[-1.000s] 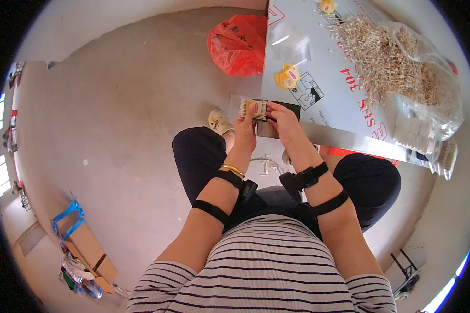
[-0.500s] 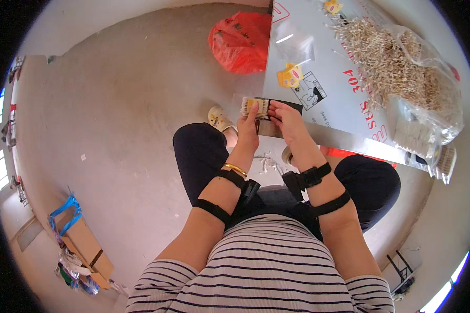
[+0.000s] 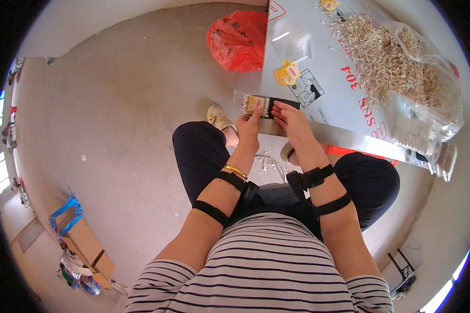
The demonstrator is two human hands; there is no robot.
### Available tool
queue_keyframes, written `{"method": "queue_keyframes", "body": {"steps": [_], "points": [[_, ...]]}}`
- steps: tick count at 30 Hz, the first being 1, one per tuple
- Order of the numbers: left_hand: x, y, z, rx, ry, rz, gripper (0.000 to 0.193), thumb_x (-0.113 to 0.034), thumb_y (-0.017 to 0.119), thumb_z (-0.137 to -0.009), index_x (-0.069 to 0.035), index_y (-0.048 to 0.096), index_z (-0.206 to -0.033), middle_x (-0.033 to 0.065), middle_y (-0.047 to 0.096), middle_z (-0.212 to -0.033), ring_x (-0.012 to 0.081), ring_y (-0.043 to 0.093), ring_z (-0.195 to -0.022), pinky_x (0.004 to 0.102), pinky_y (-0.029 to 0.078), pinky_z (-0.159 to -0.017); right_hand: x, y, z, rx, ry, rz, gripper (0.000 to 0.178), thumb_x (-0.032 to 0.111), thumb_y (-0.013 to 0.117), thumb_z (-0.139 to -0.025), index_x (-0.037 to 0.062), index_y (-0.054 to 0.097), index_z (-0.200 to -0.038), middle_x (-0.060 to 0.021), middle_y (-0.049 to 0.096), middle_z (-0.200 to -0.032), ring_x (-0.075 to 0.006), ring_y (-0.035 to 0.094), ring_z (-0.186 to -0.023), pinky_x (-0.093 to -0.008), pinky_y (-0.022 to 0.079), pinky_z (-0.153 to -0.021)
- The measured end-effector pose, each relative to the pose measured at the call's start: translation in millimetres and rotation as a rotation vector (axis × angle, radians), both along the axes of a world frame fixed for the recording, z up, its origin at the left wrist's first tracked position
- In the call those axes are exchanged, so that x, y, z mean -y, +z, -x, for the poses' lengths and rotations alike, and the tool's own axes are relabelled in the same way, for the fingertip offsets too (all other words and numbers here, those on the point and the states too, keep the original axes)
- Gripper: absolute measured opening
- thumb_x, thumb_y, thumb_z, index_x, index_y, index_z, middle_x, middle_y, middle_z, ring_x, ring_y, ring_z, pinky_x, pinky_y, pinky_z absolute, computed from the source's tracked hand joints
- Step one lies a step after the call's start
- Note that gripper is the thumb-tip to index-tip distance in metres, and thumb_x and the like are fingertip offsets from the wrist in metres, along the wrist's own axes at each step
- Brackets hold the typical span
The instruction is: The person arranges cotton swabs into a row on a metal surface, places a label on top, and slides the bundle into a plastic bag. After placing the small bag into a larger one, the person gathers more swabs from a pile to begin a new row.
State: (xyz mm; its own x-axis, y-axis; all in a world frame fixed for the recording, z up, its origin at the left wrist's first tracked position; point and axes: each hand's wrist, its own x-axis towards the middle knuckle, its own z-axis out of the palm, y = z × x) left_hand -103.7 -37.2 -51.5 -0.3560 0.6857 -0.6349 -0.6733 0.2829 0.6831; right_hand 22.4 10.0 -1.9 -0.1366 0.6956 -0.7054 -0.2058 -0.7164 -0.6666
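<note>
At the table's near edge my left hand (image 3: 249,127) is closed around a small clear pack of cotton swabs (image 3: 250,105). The swabs lie side by side under a yellow label, and my thumb presses on the front. The clear film sticks out past the pack's far left corner. Just to the right, my right hand (image 3: 291,121) lies with its fingers stretched toward the pack, over a flat black piece (image 3: 287,103) on the table edge. Whether those fingertips touch the black piece or the pack, I cannot tell.
A big heap of loose cotton swabs (image 3: 386,62) in a clear bag covers the table's (image 3: 331,99) right side. Yellow labels (image 3: 287,73) and clear bags (image 3: 292,44) lie toward the back left. A red plastic bag (image 3: 237,41) is beyond the left edge; a cardboard box (image 3: 89,248) stands lower left.
My left thumb has shifted slightly right across the pack. My right fingers have moved a little to the right, and more of the black piece shows.
</note>
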Motion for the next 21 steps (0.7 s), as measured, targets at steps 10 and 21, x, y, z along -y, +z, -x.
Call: {"method": "queue_keyframes", "body": {"steps": [10, 21], "points": [[1, -3, -11, 0.004, 0.024, -0.058, 0.037, -0.024, 0.083, -0.090, -0.004, 0.069, -0.119, 0.0005, 0.072, -0.112, 0.0106, 0.064, -0.099, 0.0272, 0.048, -0.090, 1, 0, -3, -0.024, -0.040, -0.002, 0.040, 0.004, 0.045, -0.099, -0.0011, 0.061, -0.136, -0.0103, 0.067, -0.129, -0.0182, 0.065, -0.114, -0.0293, 0.052, -0.098], [8, -3, 3, 0.112, 0.072, -0.106, 0.034, -0.024, 0.081, -0.092, -0.007, 0.067, -0.117, -0.0006, 0.069, -0.111, 0.0085, 0.063, -0.098, 0.0246, 0.048, -0.085, -6, 4, 0, -0.044, -0.034, -0.041, 0.041, 0.007, 0.045, -0.100, -0.0028, 0.056, -0.139, -0.0131, 0.065, -0.133, -0.0206, 0.063, -0.120, -0.0319, 0.049, -0.104]]}}
